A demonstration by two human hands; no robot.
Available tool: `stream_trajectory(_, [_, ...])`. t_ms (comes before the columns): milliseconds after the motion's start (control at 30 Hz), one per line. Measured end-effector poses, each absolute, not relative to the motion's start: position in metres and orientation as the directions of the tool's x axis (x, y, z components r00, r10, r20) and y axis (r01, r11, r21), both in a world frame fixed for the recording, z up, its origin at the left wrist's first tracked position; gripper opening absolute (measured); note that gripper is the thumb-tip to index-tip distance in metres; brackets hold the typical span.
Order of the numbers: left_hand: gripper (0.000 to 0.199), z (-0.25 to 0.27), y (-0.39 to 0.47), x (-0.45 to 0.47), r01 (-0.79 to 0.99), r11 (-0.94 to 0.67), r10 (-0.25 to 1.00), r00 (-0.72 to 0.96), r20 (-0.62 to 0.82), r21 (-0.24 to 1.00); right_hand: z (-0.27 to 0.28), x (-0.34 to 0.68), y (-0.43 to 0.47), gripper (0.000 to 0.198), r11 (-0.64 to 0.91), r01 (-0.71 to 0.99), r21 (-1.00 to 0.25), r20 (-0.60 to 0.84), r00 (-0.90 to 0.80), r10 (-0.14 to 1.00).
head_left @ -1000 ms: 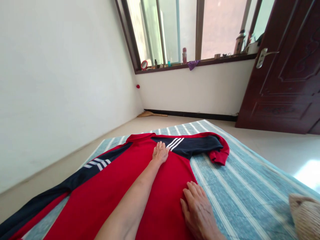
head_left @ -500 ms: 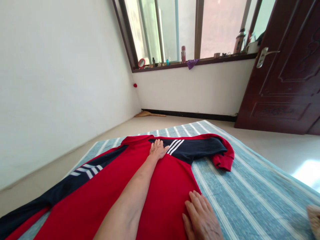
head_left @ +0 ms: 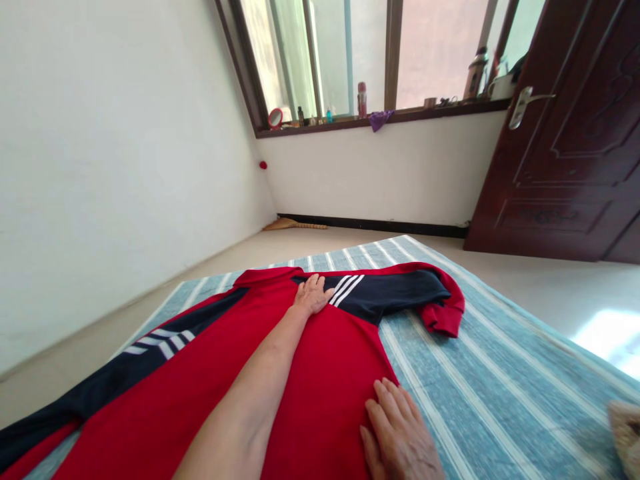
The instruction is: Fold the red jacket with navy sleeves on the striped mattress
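Note:
A red jacket (head_left: 320,373) with navy shoulders and white stripes lies spread flat on a blue-and-white striped sheet (head_left: 480,373). My left hand (head_left: 312,295) presses flat near the collar (head_left: 267,275), by the white stripes of the right-hand shoulder. At the jacket's right side edge, lower down, my right hand (head_left: 397,427) rests palm down with its fingers outstretched. The right-hand sleeve (head_left: 413,291) reaches out sideways and folds back at its red cuff. Toward the lower left runs the other sleeve (head_left: 95,387), partly cut off by the frame.
Beyond the sheet, a broom (head_left: 295,225) lies on the floor by the wall. A windowsill (head_left: 320,127) holds bottles, a small mirror and a purple cloth (head_left: 381,120). A dark red door (head_left: 565,147) stands at the right. A beige fuzzy thing (head_left: 625,437) shows at the right edge.
The view has shifted slightly, so everything sits a little further left and up. Both hands keep their places on the jacket.

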State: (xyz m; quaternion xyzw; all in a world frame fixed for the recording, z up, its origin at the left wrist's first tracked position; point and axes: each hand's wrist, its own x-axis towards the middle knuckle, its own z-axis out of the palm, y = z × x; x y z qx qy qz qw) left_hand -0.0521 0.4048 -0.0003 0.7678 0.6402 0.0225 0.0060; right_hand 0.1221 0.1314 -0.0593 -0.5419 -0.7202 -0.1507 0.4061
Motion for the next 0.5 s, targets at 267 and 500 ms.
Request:
stream_trajectory(267, [0.069, -0.004, 0.418, -0.057, 0.985, -0.157, 0.982, 0.163, -0.099, 0.064, -0.060, 0.126, 0.132, 0.019, 0.385, 0.897, -0.215, 0.732, -0.113, 0.672])
stream_trajectory(500, [0.066, -0.001, 0.421, -0.058, 0.983, -0.178, 0.979, 0.182, -0.088, 0.047, -0.056, 0.121, 0.132, 0.020, 0.355, 0.909, -0.220, 0.758, -0.070, 0.648])
